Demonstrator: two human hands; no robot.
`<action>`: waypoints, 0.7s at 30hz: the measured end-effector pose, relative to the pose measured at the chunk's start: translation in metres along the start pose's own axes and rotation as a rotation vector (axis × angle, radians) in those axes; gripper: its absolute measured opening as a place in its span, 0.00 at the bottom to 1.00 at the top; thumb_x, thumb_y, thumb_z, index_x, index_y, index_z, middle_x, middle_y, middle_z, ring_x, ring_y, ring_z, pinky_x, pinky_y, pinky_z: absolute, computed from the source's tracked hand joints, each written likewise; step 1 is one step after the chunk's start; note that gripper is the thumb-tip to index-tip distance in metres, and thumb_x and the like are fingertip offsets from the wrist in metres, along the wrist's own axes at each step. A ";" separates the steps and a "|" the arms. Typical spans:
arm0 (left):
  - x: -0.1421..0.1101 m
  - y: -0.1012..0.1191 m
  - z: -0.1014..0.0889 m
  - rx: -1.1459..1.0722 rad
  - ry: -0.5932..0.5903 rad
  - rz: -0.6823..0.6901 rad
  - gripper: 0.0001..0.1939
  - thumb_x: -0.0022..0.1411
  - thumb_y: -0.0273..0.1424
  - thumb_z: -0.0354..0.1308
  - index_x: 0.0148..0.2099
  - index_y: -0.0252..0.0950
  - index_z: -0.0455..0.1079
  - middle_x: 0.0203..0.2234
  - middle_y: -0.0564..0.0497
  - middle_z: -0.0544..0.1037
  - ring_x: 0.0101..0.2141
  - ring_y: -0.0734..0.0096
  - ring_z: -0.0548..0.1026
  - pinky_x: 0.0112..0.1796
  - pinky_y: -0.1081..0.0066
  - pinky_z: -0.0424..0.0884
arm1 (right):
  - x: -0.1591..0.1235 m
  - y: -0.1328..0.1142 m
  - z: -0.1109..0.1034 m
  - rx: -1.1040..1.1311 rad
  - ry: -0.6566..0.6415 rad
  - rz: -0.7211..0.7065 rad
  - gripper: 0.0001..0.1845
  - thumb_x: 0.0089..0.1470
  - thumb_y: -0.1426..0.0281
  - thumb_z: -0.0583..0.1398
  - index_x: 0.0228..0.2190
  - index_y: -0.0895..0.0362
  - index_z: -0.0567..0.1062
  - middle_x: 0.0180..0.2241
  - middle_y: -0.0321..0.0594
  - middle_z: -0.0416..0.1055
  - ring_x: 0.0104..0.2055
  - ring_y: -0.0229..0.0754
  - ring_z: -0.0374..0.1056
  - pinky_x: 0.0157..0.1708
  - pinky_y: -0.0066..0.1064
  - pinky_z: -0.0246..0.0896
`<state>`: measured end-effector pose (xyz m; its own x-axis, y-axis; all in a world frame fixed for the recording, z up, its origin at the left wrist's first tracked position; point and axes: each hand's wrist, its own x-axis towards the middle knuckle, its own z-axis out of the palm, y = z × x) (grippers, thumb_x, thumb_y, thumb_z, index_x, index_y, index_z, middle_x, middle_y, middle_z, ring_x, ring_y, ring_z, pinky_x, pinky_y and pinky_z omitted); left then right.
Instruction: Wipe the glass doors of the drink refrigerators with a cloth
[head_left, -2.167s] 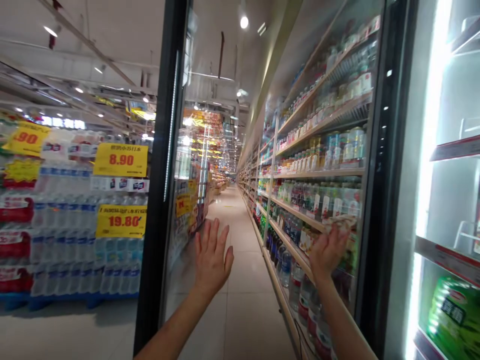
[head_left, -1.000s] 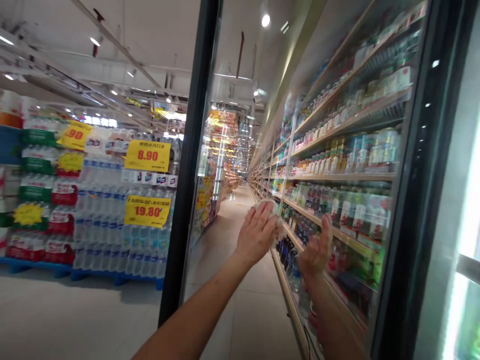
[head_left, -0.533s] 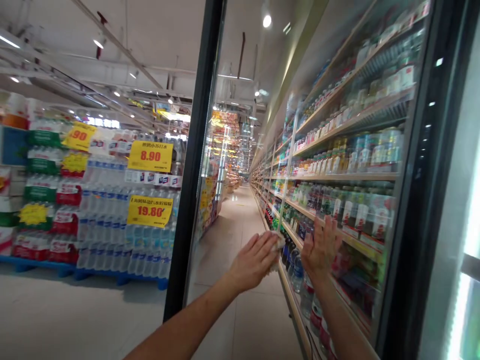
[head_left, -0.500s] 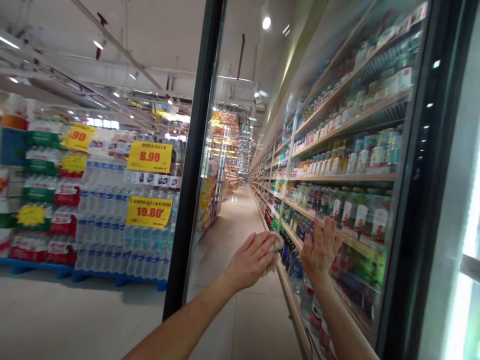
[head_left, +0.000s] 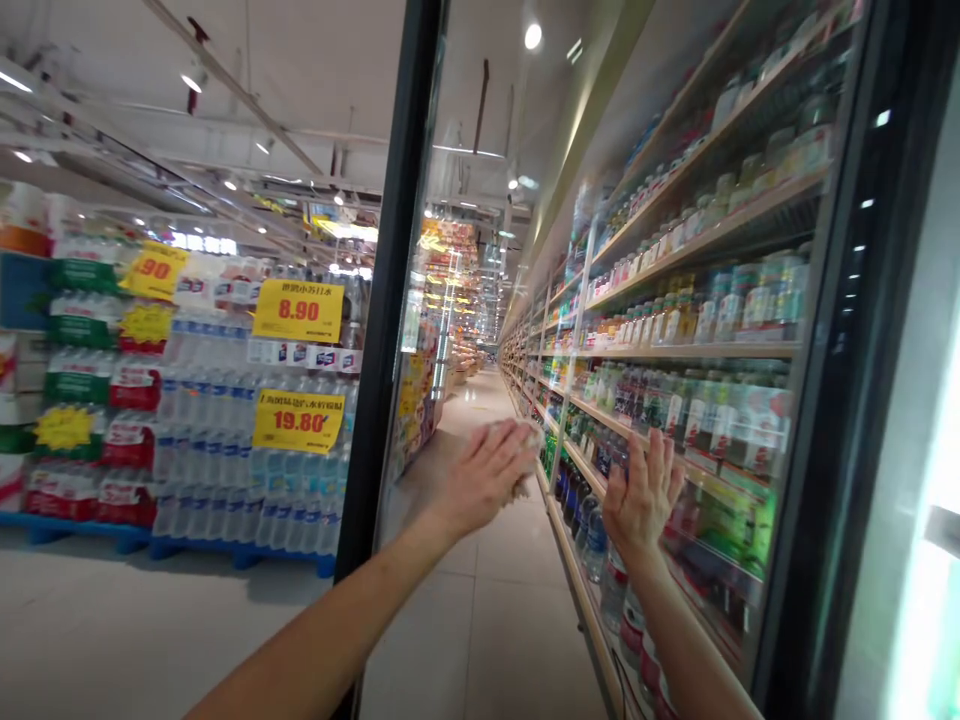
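Indoors, we hold a pale cloth (head_left: 534,437) against the glass door (head_left: 442,600) with our left hand (head_left: 484,475), fingers pinning it. Our right hand (head_left: 642,500) stands nearby, fingers open, before shelved bottles (head_left: 595,545).

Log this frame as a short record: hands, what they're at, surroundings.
left hand: flat over the cloth, fingers close together
cloth: pale, mostly hidden by that hand
right hand: open, fingers up, in front of the glass; contact unclear
glass: tall pane, dark frame
shelves: bottles and jars, seen in or through the glass
left side: stacked drink packs on a blue pallet
signs: yellow, 8.90 above 19.80
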<state>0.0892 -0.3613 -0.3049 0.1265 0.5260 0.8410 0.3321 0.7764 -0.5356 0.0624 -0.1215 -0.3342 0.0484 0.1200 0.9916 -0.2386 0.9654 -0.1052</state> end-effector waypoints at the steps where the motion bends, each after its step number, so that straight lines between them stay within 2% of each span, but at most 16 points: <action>1: 0.004 -0.015 -0.003 0.023 0.036 -0.083 0.18 0.61 0.28 0.49 0.54 0.38 0.62 0.55 0.46 0.65 0.60 0.65 0.52 0.58 0.60 0.51 | 0.000 0.000 0.000 0.003 -0.002 0.002 0.27 0.56 0.67 0.48 0.58 0.56 0.56 0.61 0.51 0.50 0.63 0.52 0.44 0.57 0.54 0.39; 3: 0.015 -0.043 -0.009 0.063 0.146 -0.304 0.19 0.61 0.28 0.49 0.55 0.35 0.61 0.57 0.41 0.61 0.61 0.62 0.50 0.57 0.57 0.52 | -0.001 0.000 0.000 0.008 -0.002 0.007 0.27 0.56 0.67 0.48 0.58 0.56 0.55 0.61 0.51 0.50 0.63 0.52 0.43 0.57 0.54 0.38; 4: 0.020 -0.050 -0.010 0.076 0.204 -0.396 0.20 0.61 0.29 0.49 0.55 0.33 0.60 0.58 0.38 0.59 0.61 0.60 0.50 0.56 0.55 0.53 | -0.001 0.000 0.001 0.009 -0.001 0.008 0.27 0.56 0.67 0.48 0.58 0.56 0.55 0.61 0.52 0.50 0.63 0.52 0.43 0.57 0.54 0.38; 5: 0.022 -0.051 -0.009 0.079 0.242 -0.438 0.20 0.61 0.29 0.49 0.55 0.32 0.60 0.58 0.37 0.58 0.61 0.58 0.49 0.56 0.54 0.54 | -0.001 -0.001 0.001 0.010 0.001 0.009 0.27 0.56 0.67 0.48 0.58 0.56 0.55 0.61 0.52 0.50 0.63 0.53 0.43 0.57 0.54 0.38; 6: 0.022 -0.044 -0.007 0.069 0.248 -0.412 0.19 0.61 0.28 0.49 0.55 0.32 0.61 0.58 0.36 0.59 0.61 0.58 0.49 0.55 0.54 0.55 | -0.001 -0.001 0.001 0.009 0.003 0.013 0.27 0.56 0.67 0.48 0.58 0.56 0.56 0.61 0.52 0.50 0.63 0.53 0.44 0.57 0.54 0.38; 7: 0.019 -0.031 -0.003 0.040 0.213 -0.307 0.19 0.61 0.28 0.49 0.54 0.32 0.61 0.57 0.37 0.60 0.61 0.59 0.48 0.55 0.54 0.56 | -0.001 -0.001 0.001 0.007 0.005 0.014 0.27 0.56 0.67 0.48 0.57 0.56 0.56 0.61 0.52 0.50 0.63 0.53 0.44 0.57 0.54 0.39; 10: 0.003 0.015 0.008 -0.102 -0.001 0.170 0.19 0.62 0.27 0.46 0.55 0.38 0.61 0.57 0.45 0.62 0.61 0.68 0.51 0.56 0.61 0.57 | 0.000 -0.001 0.000 -0.005 0.020 0.000 0.26 0.56 0.67 0.48 0.57 0.57 0.57 0.60 0.52 0.51 0.63 0.52 0.45 0.57 0.52 0.40; 12: 0.000 0.024 0.010 -0.162 -0.078 0.355 0.18 0.62 0.29 0.45 0.55 0.42 0.61 0.57 0.51 0.62 0.60 0.74 0.53 0.56 0.67 0.57 | 0.000 0.000 0.000 -0.009 0.029 -0.015 0.26 0.56 0.67 0.49 0.57 0.57 0.58 0.60 0.52 0.52 0.63 0.52 0.46 0.57 0.52 0.40; 13: 0.003 0.019 0.009 -0.160 -0.083 0.370 0.18 0.63 0.30 0.46 0.54 0.43 0.61 0.57 0.52 0.63 0.60 0.75 0.54 0.56 0.68 0.57 | 0.000 0.000 0.000 -0.009 0.032 -0.020 0.26 0.56 0.67 0.49 0.56 0.57 0.58 0.60 0.52 0.52 0.63 0.52 0.46 0.57 0.52 0.41; 15: 0.017 -0.007 0.002 -0.103 -0.051 0.237 0.18 0.62 0.30 0.47 0.54 0.40 0.62 0.57 0.50 0.63 0.60 0.71 0.53 0.57 0.65 0.54 | 0.000 0.000 0.000 -0.005 0.036 -0.022 0.26 0.56 0.67 0.49 0.56 0.57 0.58 0.60 0.52 0.52 0.62 0.53 0.46 0.56 0.52 0.41; 17: 0.034 -0.035 -0.004 0.002 0.039 -0.069 0.18 0.62 0.29 0.47 0.54 0.37 0.61 0.57 0.45 0.61 0.61 0.65 0.51 0.58 0.57 0.52 | 0.000 -0.001 0.000 -0.001 0.041 -0.026 0.26 0.56 0.67 0.49 0.56 0.57 0.58 0.60 0.52 0.52 0.62 0.53 0.46 0.56 0.53 0.41; 18: 0.039 -0.043 -0.005 0.054 0.098 -0.222 0.18 0.62 0.29 0.48 0.54 0.36 0.61 0.58 0.43 0.61 0.61 0.62 0.50 0.57 0.54 0.52 | 0.000 -0.001 0.000 0.001 0.040 -0.026 0.26 0.56 0.67 0.49 0.56 0.57 0.58 0.60 0.53 0.52 0.62 0.54 0.46 0.56 0.53 0.41; 19: 0.041 -0.045 -0.005 0.086 0.147 -0.308 0.18 0.61 0.29 0.48 0.54 0.36 0.61 0.58 0.42 0.60 0.61 0.60 0.49 0.57 0.52 0.53 | 0.000 -0.002 0.000 0.002 0.041 -0.022 0.26 0.56 0.67 0.49 0.57 0.57 0.58 0.60 0.53 0.52 0.62 0.54 0.46 0.56 0.54 0.41; 20: 0.040 -0.040 -0.003 0.096 0.168 -0.302 0.18 0.61 0.29 0.49 0.54 0.36 0.61 0.58 0.42 0.60 0.61 0.59 0.48 0.56 0.52 0.53 | 0.001 -0.002 0.000 0.003 0.040 -0.017 0.26 0.56 0.67 0.49 0.57 0.57 0.58 0.60 0.53 0.52 0.62 0.54 0.46 0.56 0.54 0.41; 21: 0.035 -0.032 -0.001 0.085 0.152 -0.205 0.19 0.60 0.29 0.49 0.54 0.36 0.61 0.58 0.42 0.60 0.61 0.60 0.48 0.56 0.54 0.54 | 0.001 -0.003 -0.001 0.004 0.040 -0.015 0.26 0.56 0.67 0.49 0.57 0.56 0.58 0.60 0.53 0.52 0.62 0.54 0.47 0.56 0.55 0.42</action>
<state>0.0841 -0.3677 -0.2581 0.2054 0.3017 0.9310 0.2863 0.8911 -0.3520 0.0638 -0.1240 -0.3332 0.0906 0.1149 0.9892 -0.2419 0.9661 -0.0901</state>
